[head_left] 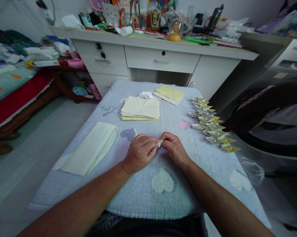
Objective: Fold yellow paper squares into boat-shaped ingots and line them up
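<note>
Between my two hands is a small piece of folded paper [159,143], pale in colour and mostly covered by fingers. My left hand [141,152] is closed round its left side. The fingertips of my right hand [174,147] pinch the other side. Beyond the hands lies a stack of cream and yellow paper sheets [141,108]. To the right stand rows of small folded paper boats [214,126], some whitish, some yellow. At the left rests a long folded pale-green paper or cloth [90,149].
A blue cloth with heart prints [136,194] covers the table. Yellow and white sheets [170,93] and a crumpled white tissue [146,95] lie at the back. Behind is a cluttered white desk [160,64]; a front-loading washing machine [284,108] stands right, a bed [12,89] left.
</note>
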